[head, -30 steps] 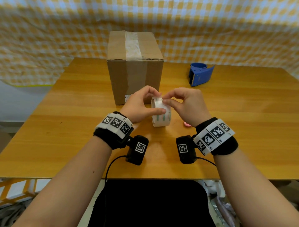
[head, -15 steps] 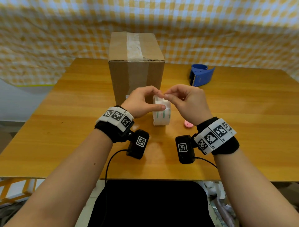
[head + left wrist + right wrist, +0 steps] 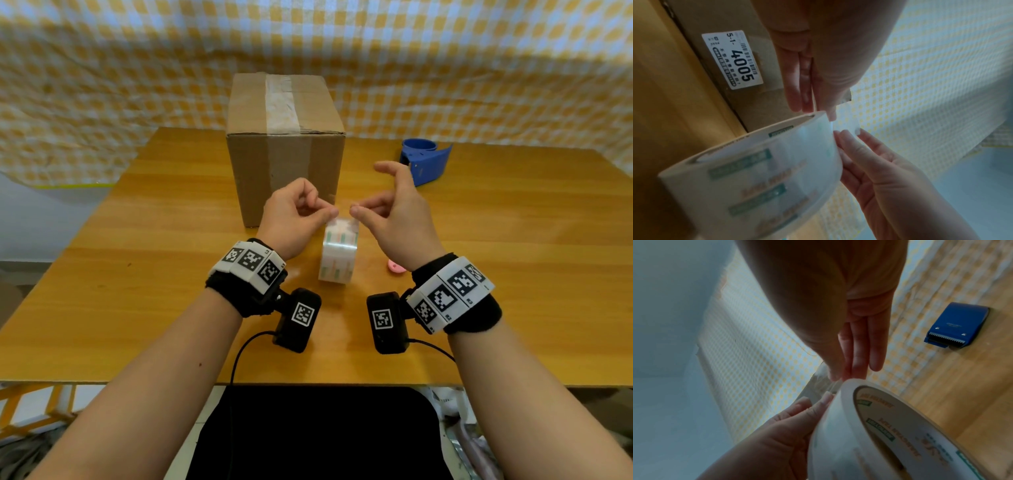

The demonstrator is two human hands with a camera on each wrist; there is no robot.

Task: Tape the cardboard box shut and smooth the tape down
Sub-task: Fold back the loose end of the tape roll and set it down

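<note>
The brown cardboard box [image 3: 284, 164] stands at the table's middle back, with a pale tape strip [image 3: 281, 102] along its top seam. A roll of clear packing tape [image 3: 339, 257] stands on edge just in front of it. Both hands hover right above the roll. My left hand [image 3: 330, 215] pinches the peeled clear tape end at the roll's top. My right hand [image 3: 354, 210] pinches the same end from the other side, its index finger raised. The left wrist view shows the roll [image 3: 756, 170] and the box label [image 3: 731, 60]. The right wrist view shows the roll [image 3: 890, 434] under my right fingertips [image 3: 855, 366].
A blue tape dispenser [image 3: 426, 161] lies on the wooden table [image 3: 171, 274] to the right of the box. A small pink object [image 3: 395, 265] sits beside my right wrist. A yellow checked cloth [image 3: 445, 68] hangs behind, and a black seat [image 3: 315, 431] is below the near edge.
My left hand has let go of the roll's side and now pinches at its top. Both hands have risen a little, and the right index finger has lifted away.
</note>
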